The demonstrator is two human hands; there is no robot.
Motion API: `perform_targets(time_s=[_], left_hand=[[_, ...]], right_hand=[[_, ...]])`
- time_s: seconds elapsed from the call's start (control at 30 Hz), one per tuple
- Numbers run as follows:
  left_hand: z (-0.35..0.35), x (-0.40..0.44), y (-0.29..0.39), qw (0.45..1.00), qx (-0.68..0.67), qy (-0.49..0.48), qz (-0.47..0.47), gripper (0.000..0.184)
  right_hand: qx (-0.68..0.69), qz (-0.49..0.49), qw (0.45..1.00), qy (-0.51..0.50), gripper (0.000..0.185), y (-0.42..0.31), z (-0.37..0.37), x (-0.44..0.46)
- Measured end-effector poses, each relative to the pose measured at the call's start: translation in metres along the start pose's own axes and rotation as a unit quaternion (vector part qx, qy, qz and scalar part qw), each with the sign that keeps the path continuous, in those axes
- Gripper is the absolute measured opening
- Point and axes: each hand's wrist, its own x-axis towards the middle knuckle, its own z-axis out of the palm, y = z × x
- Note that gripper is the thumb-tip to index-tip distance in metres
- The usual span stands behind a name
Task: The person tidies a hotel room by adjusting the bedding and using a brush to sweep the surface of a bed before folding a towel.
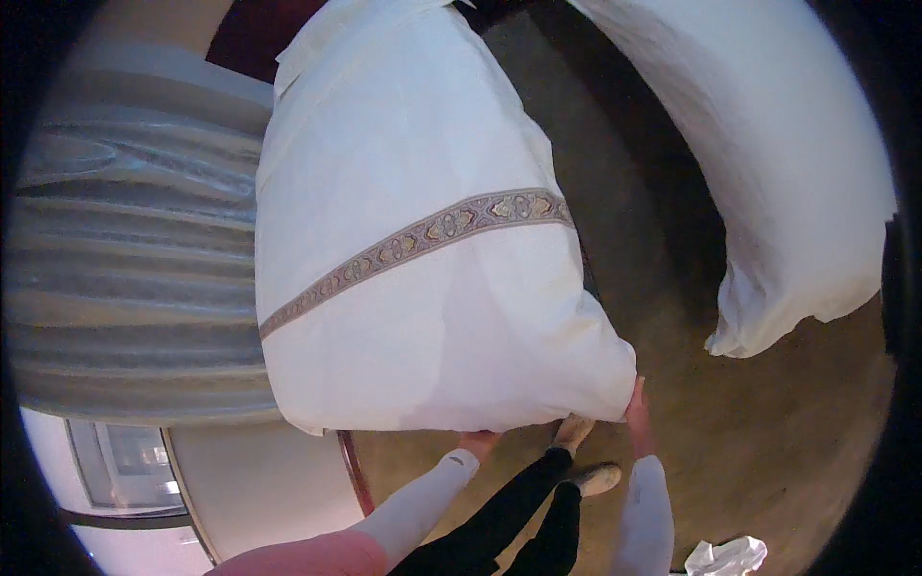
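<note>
A large white fabric cover (384,154) lies over a long, padded shape in the middle of the head view. A brown patterned band (399,250) crosses it at a slant. At the cover's near edge is my left hand (478,443), its fingers hidden under the cloth. My right hand (639,415) grips the near right corner, with its fingers up along the side and partly hidden by the fabric.
Another white-covered long piece (797,182) curves along the right. Grey pleated curtains (134,259) hang at left, above a window (125,466). The brown floor (768,432) runs between the white pieces. Crumpled white material (727,556) lies at bottom right, near my shoes (597,479).
</note>
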Motion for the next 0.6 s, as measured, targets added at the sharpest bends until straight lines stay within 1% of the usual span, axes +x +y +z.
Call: perform_targets(time_s=[0.03, 0.07, 0.1, 0.13, 0.17, 0.2, 0.27, 0.33, 0.4, 0.5, 0.53, 0.57, 0.6], left_hand=[[0.002, 0.002, -0.003, 0.919, 0.389, -0.026, 0.060, 0.058], [0.003, 0.003, -0.008, 0.844, 0.529, -0.030, 0.086, 0.057], [0.007, 0.005, -0.011, 0.800, 0.589, -0.034, 0.111, 0.057], [0.005, 0.002, -0.013, 0.861, 0.504, 0.000, 0.064, 0.057], [0.002, -0.003, -0.017, 0.917, 0.397, 0.043, 0.024, 0.057], [-0.002, -0.014, -0.021, 0.946, 0.312, 0.085, -0.002, 0.057], [-0.015, -0.047, -0.033, 0.961, 0.235, 0.142, -0.021, 0.057], [-0.028, -0.077, -0.046, 0.961, 0.203, 0.184, -0.029, 0.057], [-0.031, -0.092, -0.059, 0.960, 0.187, 0.204, -0.038, 0.057], [-0.022, -0.101, -0.055, 0.953, 0.225, 0.192, -0.060, 0.057], [-0.010, -0.105, -0.047, 0.946, 0.264, 0.177, -0.067, 0.057], [-0.010, -0.112, -0.037, 0.914, 0.374, 0.129, -0.088, 0.057], [-0.010, -0.121, -0.022, 0.802, 0.590, 0.032, -0.086, 0.057]], right_hand=[[0.039, -0.052, 0.998, -0.021, 0.053, 0.020, 0.000, 0.001], [0.078, -0.105, 0.990, -0.047, 0.049, 0.046, 0.001, -0.006], [0.010, -0.145, 0.989, 0.036, 0.042, 0.064, -0.010, -0.015], [-0.054, -0.181, 0.975, 0.119, 0.037, 0.073, -0.026, -0.033], [-0.049, -0.186, 0.974, 0.120, 0.036, 0.036, -0.040, -0.067], [-0.046, -0.195, 0.973, 0.119, 0.036, -0.011, -0.047, -0.097], [-0.054, -0.204, 0.970, 0.121, 0.035, -0.017, -0.060, -0.095], [-0.070, -0.226, 0.964, 0.120, 0.035, -0.016, -0.058, -0.095], [-0.104, -0.266, 0.951, 0.117, 0.034, -0.025, -0.063, -0.096], [-0.157, -0.173, 0.962, 0.143, 0.035, -0.034, -0.067, -0.110], [-0.137, -0.162, 0.968, 0.137, 0.033, -0.062, -0.058, -0.109], [-0.110, -0.123, 0.970, 0.179, 0.031, -0.055, -0.059, -0.115], [-0.021, -0.162, 0.972, 0.166, 0.029, -0.039, -0.061, -0.110]])
